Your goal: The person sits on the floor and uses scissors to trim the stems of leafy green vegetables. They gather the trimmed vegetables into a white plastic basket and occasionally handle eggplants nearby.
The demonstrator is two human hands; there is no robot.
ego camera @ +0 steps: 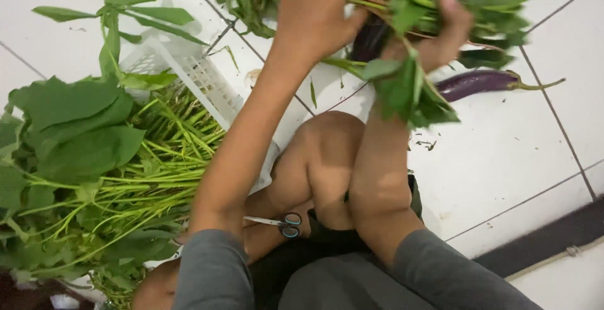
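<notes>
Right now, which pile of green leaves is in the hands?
The leafy bunch at the top, gripped by the left hand and right hand. The big heap beside the white basket lies untouched.

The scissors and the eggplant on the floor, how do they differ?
The scissors are small, with metal blades and blue-ringed dark handles, lying by the person's legs. The eggplant is bigger, long, glossy purple with a green stem, lying farther out past the right hand. Neither is held.

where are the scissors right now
In the head view, the small scissors with black-and-blue handles lie low at centre, on the person's lap between the forearms, just below the bent knee and right of the leafy green stalks.
</notes>
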